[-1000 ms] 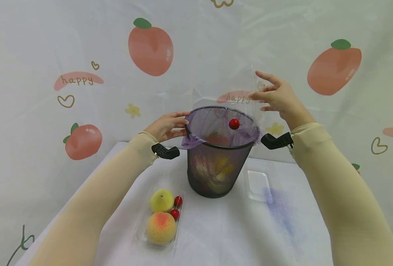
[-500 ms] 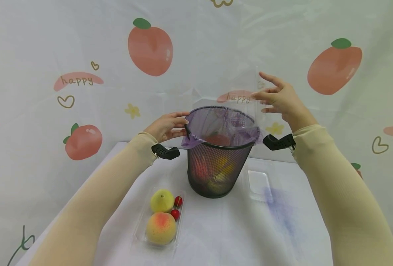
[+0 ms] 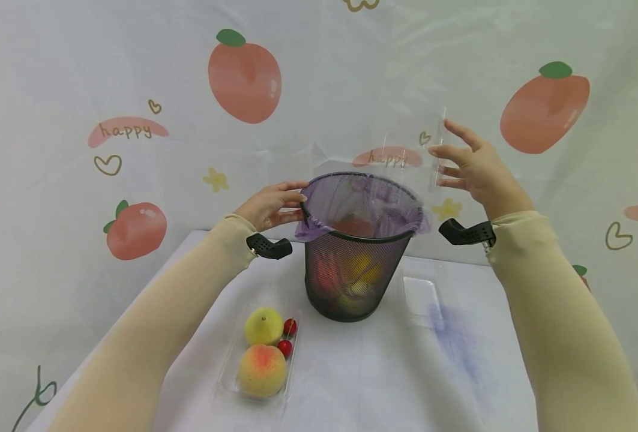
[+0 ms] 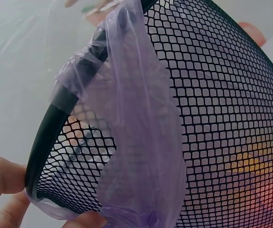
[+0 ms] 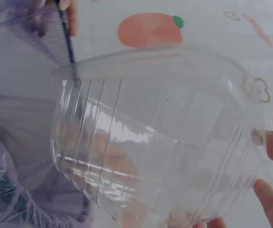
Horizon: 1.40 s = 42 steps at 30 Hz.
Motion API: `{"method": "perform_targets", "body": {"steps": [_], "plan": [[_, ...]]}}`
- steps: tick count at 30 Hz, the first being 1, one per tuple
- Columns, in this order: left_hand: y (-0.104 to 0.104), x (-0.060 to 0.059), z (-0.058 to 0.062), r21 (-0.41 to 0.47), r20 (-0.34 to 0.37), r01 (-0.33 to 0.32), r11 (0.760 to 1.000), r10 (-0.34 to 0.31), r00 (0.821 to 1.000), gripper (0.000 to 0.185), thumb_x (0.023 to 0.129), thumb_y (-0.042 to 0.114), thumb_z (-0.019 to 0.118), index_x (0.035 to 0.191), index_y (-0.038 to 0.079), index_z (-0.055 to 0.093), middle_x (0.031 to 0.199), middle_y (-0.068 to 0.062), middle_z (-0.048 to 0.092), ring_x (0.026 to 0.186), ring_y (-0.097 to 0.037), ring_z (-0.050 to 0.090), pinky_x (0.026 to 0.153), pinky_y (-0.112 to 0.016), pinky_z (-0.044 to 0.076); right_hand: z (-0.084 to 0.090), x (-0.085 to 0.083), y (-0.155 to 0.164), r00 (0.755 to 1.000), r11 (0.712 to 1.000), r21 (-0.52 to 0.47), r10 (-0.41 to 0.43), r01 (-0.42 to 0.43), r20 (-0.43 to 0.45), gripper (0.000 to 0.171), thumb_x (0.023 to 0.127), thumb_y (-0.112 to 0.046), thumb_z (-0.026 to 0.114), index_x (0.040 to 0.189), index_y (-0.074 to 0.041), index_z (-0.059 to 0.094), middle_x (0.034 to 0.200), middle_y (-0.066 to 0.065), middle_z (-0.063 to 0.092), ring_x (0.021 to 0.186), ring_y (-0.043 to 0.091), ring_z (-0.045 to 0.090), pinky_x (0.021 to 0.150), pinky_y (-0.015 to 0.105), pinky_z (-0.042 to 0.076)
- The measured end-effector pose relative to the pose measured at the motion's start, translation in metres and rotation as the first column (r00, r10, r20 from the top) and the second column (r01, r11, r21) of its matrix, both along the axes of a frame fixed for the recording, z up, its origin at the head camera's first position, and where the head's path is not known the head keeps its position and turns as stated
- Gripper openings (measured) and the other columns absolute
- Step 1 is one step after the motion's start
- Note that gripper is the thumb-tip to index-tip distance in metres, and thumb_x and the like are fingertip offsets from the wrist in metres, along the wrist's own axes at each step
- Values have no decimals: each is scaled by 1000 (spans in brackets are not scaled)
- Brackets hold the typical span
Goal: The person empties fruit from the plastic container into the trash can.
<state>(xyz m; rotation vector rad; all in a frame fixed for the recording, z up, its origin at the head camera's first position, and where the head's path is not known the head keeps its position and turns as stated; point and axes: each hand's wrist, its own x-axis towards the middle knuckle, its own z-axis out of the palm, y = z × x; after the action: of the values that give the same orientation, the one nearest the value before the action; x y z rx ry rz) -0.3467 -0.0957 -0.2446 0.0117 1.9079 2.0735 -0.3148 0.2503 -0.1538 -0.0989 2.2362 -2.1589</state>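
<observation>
Clear plastic container (image 3: 413,159): transparent, ribbed walls, held tipped in the air above and just right of the bin's rim; the right hand (image 3: 472,168) grips it with fingers spread around its side. In the right wrist view the container (image 5: 160,137) fills the frame, fingertips (image 5: 271,204) pressed to its wall; whether anything lies inside cannot be told.

Mesh bin (image 3: 353,258): black wire mesh, upright on the tabletop (image 3: 351,372), lined with a purple bag (image 3: 362,204) folded over the rim. Red and yellow fruit shapes show through the mesh.

Left hand (image 3: 270,204): at the bin's left rim, fingers curled onto the rim and the bag's edge; the left wrist view shows fingertips (image 4: 3,178) touching the black rim (image 4: 55,123).

Fruit tray (image 3: 259,354): clear, near the left forearm on the tabletop, holding a yellow pear (image 3: 263,326), a peach (image 3: 261,370) and two cherries (image 3: 286,337).

Clear lid (image 3: 420,294): lying flat on the tabletop, just right of the bin's base.
</observation>
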Motion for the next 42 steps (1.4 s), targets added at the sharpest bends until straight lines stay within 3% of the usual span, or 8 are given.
{"method": "perform_targets", "body": {"steps": [5, 8, 15, 22, 25, 31, 39, 42], "plan": [[0, 0, 1, 0, 1, -2, 1000, 2, 1000, 50, 95, 5, 59, 142, 18, 50, 108, -5, 51, 89, -15, 57, 79, -25, 57, -3, 3, 10, 1000, 995, -97, 24, -25, -9, 75, 88, -16, 72, 148, -42, 34, 123, 0, 46, 83, 17, 64, 63, 25, 59], [1, 0, 1, 0, 1, -2, 1000, 2, 1000, 49, 95, 5, 59, 142, 18, 50, 108, -5, 51, 91, -16, 56, 80, -25, 57, -5, 5, 16, 999, 991, -129, 34, -35, -17, 74, 90, -16, 70, 149, -40, 33, 117, 3, 44, 77, 16, 66, 64, 27, 60], [0, 0, 1, -3, -3, -8, 1000, 8, 1000, 49, 95, 5, 58, 142, 19, 50, 108, -4, 50, 91, -15, 56, 81, -26, 57, -9, 7, 26, 997, 982, -175, 69, -72, -18, 70, 94, -17, 65, 150, -39, 30, 120, 5, 42, 79, 18, 67, 69, 30, 61], [-2, 1, 1, -3, -4, 2, 1000, -2, 1000, 50, 96, 5, 58, 143, 19, 49, 109, -5, 50, 88, -14, 57, 89, -29, 55, -15, 11, 33, 993, 967, -229, 116, -116, -14, 67, 97, -21, 59, 151, -43, 26, 149, 3, 23, 85, 18, 67, 72, 30, 61], [-3, 1, 1, 2, 2, -2, 1000, 2, 1000, 50, 95, 5, 58, 142, 18, 49, 107, -5, 50, 88, -14, 57, 86, -27, 56, -18, 13, 36, 990, 962, -233, 137, -139, -24, 66, 98, -22, 57, 151, -42, 24, 142, 5, 28, 86, 18, 67, 73, 30, 61], [-3, 2, 1, 1, 0, 6, 1000, -6, 1000, 51, 95, 5, 58, 142, 18, 49, 106, -4, 51, 88, -14, 57, 99, -32, 51, -22, 16, 40, 988, 960, -233, 150, -155, -39, 65, 99, -25, 55, 152, -41, 21, 132, 4, 32, 88, 16, 67, 72, 30, 61], [-2, 2, 0, 16, -6, 12, 1000, -12, 1000, 50, 95, 4, 58, 142, 17, 49, 106, -5, 52, 88, -15, 57, 77, -23, 57, -30, 20, 51, 989, 943, -300, 146, -144, -14, 60, 100, -26, 53, 150, -45, 25, 157, 1, 6, 91, 18, 68, 71, 30, 60], [0, 1, -1, 19, -1, 8, 1000, -8, 1000, 50, 94, 4, 58, 142, 16, 49, 105, -5, 52, 87, -15, 58, 76, -23, 58, -34, 22, 55, 987, 930, -332, 157, -157, -27, 60, 100, -25, 51, 151, -42, 25, 156, 0, 6, 94, 19, 68, 72, 32, 60]]}}
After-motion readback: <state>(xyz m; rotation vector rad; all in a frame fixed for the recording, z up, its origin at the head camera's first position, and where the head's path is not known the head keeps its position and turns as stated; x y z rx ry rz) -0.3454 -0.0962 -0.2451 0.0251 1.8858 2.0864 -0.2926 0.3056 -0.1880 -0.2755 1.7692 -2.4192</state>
